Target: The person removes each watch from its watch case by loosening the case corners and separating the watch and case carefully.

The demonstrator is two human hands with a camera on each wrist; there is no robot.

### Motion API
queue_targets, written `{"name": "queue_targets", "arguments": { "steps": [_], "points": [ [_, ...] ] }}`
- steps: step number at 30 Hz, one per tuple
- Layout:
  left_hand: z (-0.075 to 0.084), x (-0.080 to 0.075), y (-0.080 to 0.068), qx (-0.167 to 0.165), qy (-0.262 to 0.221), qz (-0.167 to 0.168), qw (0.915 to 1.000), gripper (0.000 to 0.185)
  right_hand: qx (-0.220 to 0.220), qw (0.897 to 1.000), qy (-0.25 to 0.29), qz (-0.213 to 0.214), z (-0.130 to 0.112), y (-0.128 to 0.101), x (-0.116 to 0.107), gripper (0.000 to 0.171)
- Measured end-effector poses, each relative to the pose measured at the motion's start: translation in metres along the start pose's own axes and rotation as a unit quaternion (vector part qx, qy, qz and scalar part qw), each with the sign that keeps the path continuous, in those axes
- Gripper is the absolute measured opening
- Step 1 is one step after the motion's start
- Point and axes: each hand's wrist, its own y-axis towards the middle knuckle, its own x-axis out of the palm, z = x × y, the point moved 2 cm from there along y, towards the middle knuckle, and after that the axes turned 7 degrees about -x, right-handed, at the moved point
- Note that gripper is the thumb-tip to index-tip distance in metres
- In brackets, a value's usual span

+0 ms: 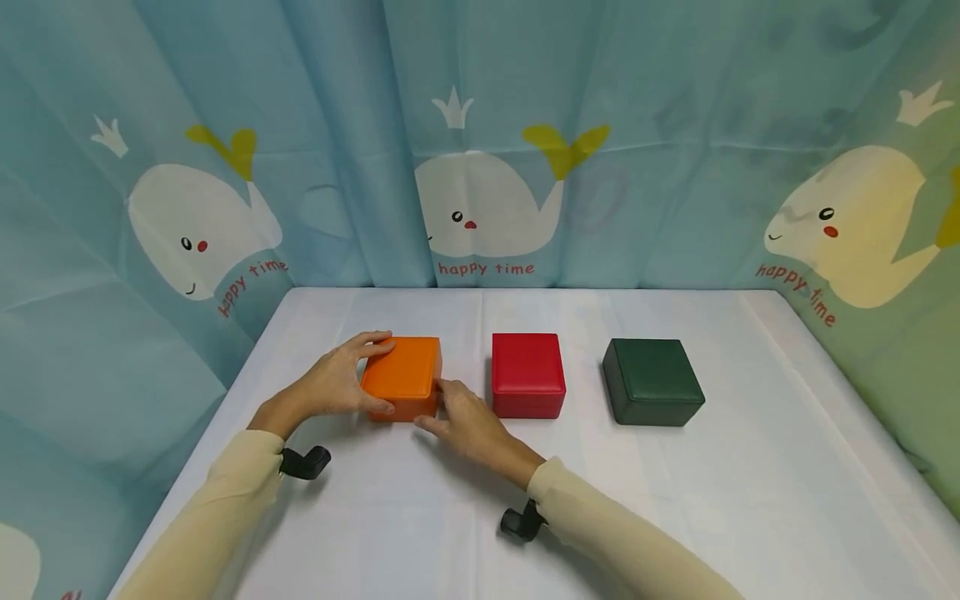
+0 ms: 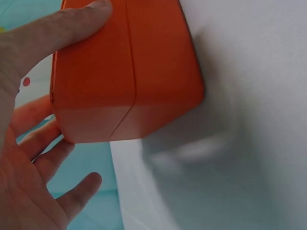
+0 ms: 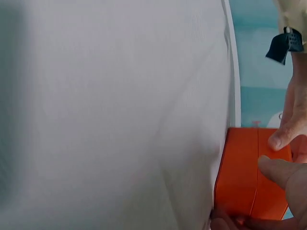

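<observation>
An orange box [image 1: 401, 367] with a seam round its sides sits on the white table, at the left of a row. My left hand [image 1: 341, 379] grips its left part, thumb on the front face and fingers reaching over the top towards the far side. In the left wrist view the thumb presses the orange box [image 2: 96, 72] above the seam. From the right, my right hand [image 1: 468, 421] holds the box low down, fingers along the right side and thumb by the front. The right wrist view shows its thumb before the orange box [image 3: 240, 167]. The lid looks closed.
A red box [image 1: 527, 367] stands just right of my right hand, and a dark green box [image 1: 652, 375] farther right. The white-covered table [image 1: 750, 500] ends at a blue curtain [image 1: 337, 208] with whale prints. Each wrist carries a small black camera [image 1: 306, 462].
</observation>
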Motion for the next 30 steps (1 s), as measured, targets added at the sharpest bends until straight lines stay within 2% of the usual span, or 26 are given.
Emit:
{"name": "queue_targets", "arguments": {
  "steps": [4, 9, 16, 30],
  "points": [
    [0.003, -0.004, 0.002, -0.016, 0.0, -0.006, 0.9999, 0.097, 0.0, 0.999, -0.032, 0.024, 0.002, 0.006, -0.002, 0.051],
    [0.007, -0.005, 0.004, -0.019, 0.005, -0.01, 0.9998, 0.098, -0.009, 0.996, -0.076, 0.044, 0.004, 0.009, -0.002, 0.041],
    [0.009, -0.01, 0.006, -0.034, 0.02, -0.017, 0.9991, 0.097, -0.008, 0.993, -0.108, 0.052, 0.002, 0.012, 0.002, 0.041],
    [0.008, -0.02, 0.017, -0.026, 0.008, -0.044, 0.9986, 0.094, -0.006, 0.993, -0.111, 0.05, 0.001, 0.013, 0.0, 0.046]
  ]
}}
